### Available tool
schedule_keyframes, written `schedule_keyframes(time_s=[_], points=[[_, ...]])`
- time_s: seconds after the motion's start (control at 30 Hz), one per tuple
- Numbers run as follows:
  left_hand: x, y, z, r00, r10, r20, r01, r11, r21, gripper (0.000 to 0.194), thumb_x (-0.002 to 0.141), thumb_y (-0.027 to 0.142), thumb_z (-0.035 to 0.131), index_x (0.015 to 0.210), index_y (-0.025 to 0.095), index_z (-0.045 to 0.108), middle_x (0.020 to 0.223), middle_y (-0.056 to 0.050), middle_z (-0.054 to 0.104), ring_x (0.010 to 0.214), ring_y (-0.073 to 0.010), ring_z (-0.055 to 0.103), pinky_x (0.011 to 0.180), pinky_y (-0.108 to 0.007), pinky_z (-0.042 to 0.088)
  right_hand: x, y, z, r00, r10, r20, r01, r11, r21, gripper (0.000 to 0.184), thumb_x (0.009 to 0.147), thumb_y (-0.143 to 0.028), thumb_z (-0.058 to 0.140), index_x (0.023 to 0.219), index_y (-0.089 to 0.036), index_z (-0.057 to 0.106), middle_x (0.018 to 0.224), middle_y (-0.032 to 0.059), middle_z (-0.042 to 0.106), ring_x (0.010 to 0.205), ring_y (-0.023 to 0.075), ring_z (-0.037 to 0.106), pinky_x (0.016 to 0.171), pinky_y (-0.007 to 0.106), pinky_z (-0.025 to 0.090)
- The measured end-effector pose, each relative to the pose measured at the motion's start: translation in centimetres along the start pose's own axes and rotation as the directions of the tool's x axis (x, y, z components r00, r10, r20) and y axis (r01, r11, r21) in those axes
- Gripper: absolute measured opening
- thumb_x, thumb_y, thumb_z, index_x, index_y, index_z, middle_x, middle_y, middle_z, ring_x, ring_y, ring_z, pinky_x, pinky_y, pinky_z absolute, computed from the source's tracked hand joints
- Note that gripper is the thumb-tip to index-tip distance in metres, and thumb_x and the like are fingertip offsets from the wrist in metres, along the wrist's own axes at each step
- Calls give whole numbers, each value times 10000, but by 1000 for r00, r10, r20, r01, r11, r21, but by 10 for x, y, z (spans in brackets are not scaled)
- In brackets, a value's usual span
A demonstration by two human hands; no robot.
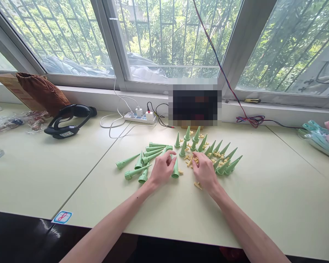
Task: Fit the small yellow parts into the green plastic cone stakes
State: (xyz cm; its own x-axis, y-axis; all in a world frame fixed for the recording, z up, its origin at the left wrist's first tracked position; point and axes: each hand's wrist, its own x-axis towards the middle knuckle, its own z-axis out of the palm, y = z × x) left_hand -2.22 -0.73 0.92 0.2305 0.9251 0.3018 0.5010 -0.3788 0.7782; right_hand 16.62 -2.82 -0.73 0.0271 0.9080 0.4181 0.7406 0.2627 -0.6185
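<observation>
My left hand (163, 168) is over the table with thumb and index finger curved and apart. Just right of its thumb stands a green plastic watering spike (175, 171), tip up; whether the thumb touches it I cannot tell. Behind and left of that hand lie several more green spikes (137, 171), some on their sides. Over a loose pile of small yellow T-shaped valves (188, 162), my right hand (205, 171) has its fingers bent and slightly apart, with nothing plainly held. One yellow valve (197, 186) lies below its wrist side. Around the pile, several green spikes (231, 165) stand or lean.
A pixelated dark box (196, 106) stands behind the spikes. A white power strip (139, 117) with cables lies by the window. Black headgear (68, 122) and a brown drawstring bag (42, 93) are at left; bagged teal and pink items (320, 137) sit at right.
</observation>
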Motion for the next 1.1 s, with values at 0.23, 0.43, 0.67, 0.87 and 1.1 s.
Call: schedule_keyframes(time_s=[0.23,0.43,0.67,0.87,1.1], points=[[-2,1,3,999,30,37,-30,999,-18,239,949,315,431,999,175,619,530,76,316,485,-96,275,532,-227,279,0,-3,-2,993,56,102,-46,994,-99,393,883,-75,449,1243,-140,593,1196,122,649,1040,251,633,849,354,510],[-2,0,4,997,64,42,-64,998,2,254,964,286,403,1015,178,628,552,64,359,502,-95,292,533,-223,282,-1,-7,-6,987,80,138,-58,986,-153,383,882,-82,461,1229,-169,599,1131,99,659,981,232,640,808,325,496],[-1,-1,5,996,85,-33,-86,996,-32,199,936,257,460,979,169,634,760,-3,598,530,-86,415,545,-223,351,0,-6,-5,985,102,140,-81,985,-150,354,892,-85,463,1199,-173,615,1074,95,653,938,228,638,780,314,484],[0,-2,6,994,97,-46,-98,995,-20,188,933,272,482,965,170,637,828,-19,646,540,-83,452,550,-224,381,1,-3,-4,985,91,149,-71,989,-132,354,883,-53,468,1172,-173,632,1001,83,650,896,216,644,760,299,477],[0,-1,5,992,111,-51,-112,994,-3,190,937,283,483,945,169,635,783,-9,628,542,-85,458,555,-229,387,0,-2,-2,993,59,103,-46,991,-122,339,879,-58,466,1147,-172,641,982,86,659,852,220,645,697,301,479]])
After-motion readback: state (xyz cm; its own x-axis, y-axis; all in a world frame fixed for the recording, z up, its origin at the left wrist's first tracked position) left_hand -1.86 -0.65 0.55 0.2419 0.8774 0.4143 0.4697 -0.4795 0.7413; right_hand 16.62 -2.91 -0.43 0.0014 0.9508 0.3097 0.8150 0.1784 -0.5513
